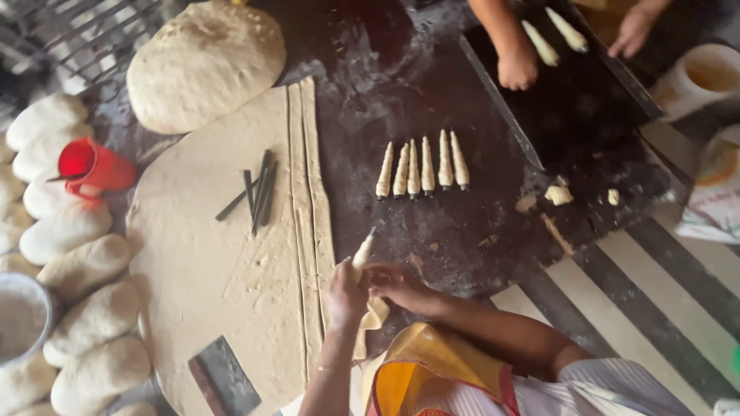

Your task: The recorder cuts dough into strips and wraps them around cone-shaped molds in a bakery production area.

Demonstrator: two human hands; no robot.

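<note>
Head view, lower centre: the left hand [345,296] is grasping a cone mould [362,250] while the right hand [397,286] is pinching a dough strip [375,314] and winding it on. The strip is hanging below the hands. Centre: five wrapped cones [422,164] are lying finished in a row. Left of them, bare moulds [254,194] are waiting on the dough sheet [208,270], with cut strips [310,192] at its edge. Upper right: another person's hands [516,69] are placing cones on a tray [570,100].
</note>
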